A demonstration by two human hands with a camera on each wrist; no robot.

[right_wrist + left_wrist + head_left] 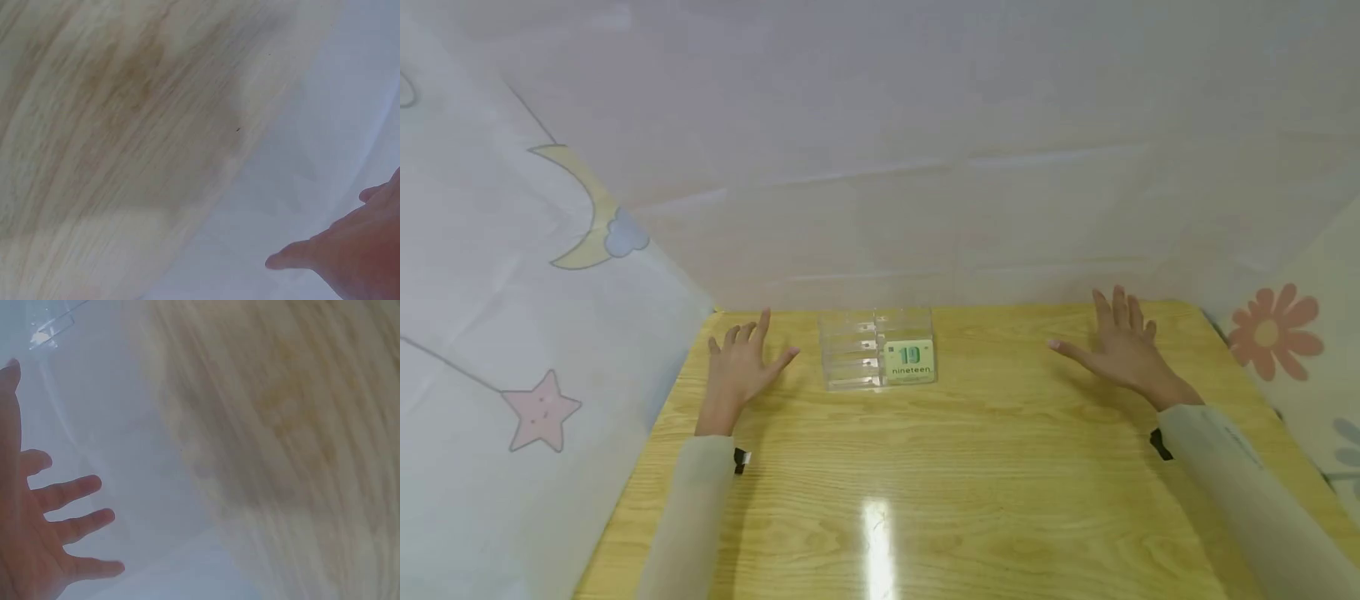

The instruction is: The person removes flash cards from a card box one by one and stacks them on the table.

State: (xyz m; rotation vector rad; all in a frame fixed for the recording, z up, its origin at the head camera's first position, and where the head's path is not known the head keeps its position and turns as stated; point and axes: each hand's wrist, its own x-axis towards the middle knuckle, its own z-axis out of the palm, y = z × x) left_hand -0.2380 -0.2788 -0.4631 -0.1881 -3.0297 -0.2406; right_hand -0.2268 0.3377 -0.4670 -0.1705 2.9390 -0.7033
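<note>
A clear plastic rack (852, 354) with two columns of slots stands at the far side of the wooden table. In its front right slot sits a pale card (909, 362) printed with "19" and "nineteen". My left hand (740, 367) is to the left of the rack, fingers spread and holding nothing. Well to the rack's right, my right hand (1120, 350) also has its fingers spread, with nothing in it. The left wrist view shows the left hand (37, 531) and a corner of the clear rack (53, 328). In the right wrist view, only part of the right hand (350, 250) appears.
The wooden table (970, 492) has a pale cloth wall (925, 225) right behind its far edge. Side cloths carry a printed moon (587, 208), a star (544, 411) and a flower (1273, 332). Both wrists wear a dark strap under pale sleeves.
</note>
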